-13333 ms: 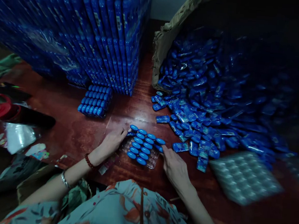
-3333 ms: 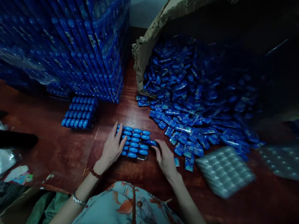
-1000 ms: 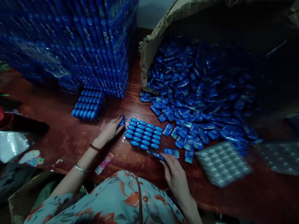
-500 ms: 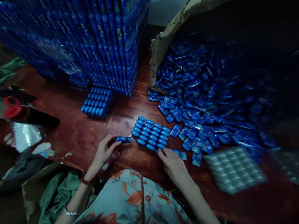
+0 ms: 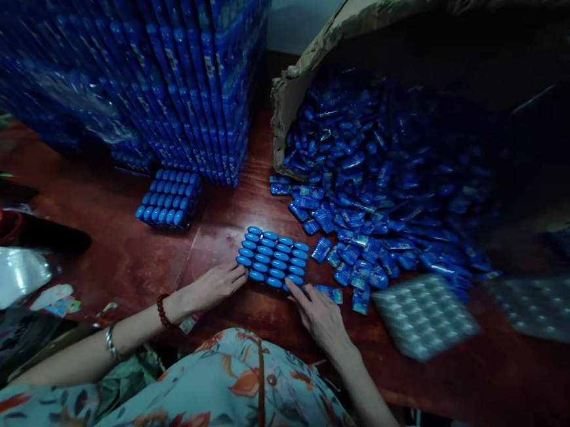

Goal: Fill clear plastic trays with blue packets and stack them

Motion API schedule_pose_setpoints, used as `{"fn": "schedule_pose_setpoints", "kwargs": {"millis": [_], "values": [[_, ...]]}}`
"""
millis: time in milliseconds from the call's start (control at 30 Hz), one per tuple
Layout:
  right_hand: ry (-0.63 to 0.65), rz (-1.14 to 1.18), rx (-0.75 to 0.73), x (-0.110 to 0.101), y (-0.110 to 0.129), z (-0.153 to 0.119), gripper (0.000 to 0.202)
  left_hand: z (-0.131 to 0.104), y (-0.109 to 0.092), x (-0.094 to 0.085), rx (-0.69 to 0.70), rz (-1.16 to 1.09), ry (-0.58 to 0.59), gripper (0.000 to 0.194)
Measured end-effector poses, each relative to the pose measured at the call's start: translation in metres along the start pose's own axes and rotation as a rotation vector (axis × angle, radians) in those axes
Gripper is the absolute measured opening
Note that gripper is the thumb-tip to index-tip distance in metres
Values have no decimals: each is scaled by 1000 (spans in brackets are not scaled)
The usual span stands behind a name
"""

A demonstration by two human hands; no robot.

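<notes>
A neat block of small blue packets stands on the table in front of me, rounded ends facing up in several columns. Against its left front corner, my left hand has its fingers pressed together at the end of the leftmost column; they cover most of the packet they hold. My right hand is closed at the right front edge, its fingertips touching the block there. Just right of that hand lies a loose blue packet.
Loose packets spill from a torn cardboard box. A tall blue stack and a smaller block stand left. A clear moulded tray lies right. A red-lidded bottle and plastic bags lie left.
My left hand has moved right with a blue packet, from beside the block to its left front corner. My right hand stays at the right front edge. The view has shifted slightly.
</notes>
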State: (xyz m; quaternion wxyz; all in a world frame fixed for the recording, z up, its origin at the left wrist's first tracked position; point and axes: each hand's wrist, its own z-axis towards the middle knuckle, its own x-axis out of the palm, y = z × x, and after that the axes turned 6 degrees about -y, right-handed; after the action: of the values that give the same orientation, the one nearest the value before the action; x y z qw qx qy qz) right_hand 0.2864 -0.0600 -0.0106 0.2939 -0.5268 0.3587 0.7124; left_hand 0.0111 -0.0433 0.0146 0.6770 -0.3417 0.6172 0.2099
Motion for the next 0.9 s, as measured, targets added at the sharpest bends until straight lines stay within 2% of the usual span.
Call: {"fn": "schedule_pose_setpoints", "kwargs": {"millis": [100, 200, 267, 367, 467, 533, 600, 667, 767, 833, 900], "values": [[-224, 81, 230, 10, -9, -26, 41, 5, 1, -9, 43, 35, 33, 29], [-358, 81, 500, 9, -30, -49, 38, 9, -2, -24, 18, 92, -35, 28], [-351, 70, 551, 5, -44, -56, 35, 23, -8, -36, 8, 110, -99, 27], [-168, -21, 414, 0, -54, -49, 33, 75, -22, -48, 73, 29, -131, 24], [59, -161, 272, 0, -51, -32, 33, 151, -34, -40, 97, -49, -1, 24], [113, -177, 252, 1, -46, -26, 29, 198, -40, -27, 124, -26, 183, 29], [115, -106, 269, 0, -45, -30, 25, 232, -45, -14, 142, -13, 255, 44], [85, 6, 342, -2, -45, -43, 25, 251, -49, -2, 141, -6, 299, 61], [-36, 206, 534, -5, -40, -66, 30, 260, -48, 7, 136, -16, 357, 75], [-117, 380, 624, -6, -29, -74, 31, 259, -43, 7, 135, -23, 385, 69], [-151, 541, 646, -5, -13, -73, 29, 255, -38, 2, 147, -42, 382, 51]]}}
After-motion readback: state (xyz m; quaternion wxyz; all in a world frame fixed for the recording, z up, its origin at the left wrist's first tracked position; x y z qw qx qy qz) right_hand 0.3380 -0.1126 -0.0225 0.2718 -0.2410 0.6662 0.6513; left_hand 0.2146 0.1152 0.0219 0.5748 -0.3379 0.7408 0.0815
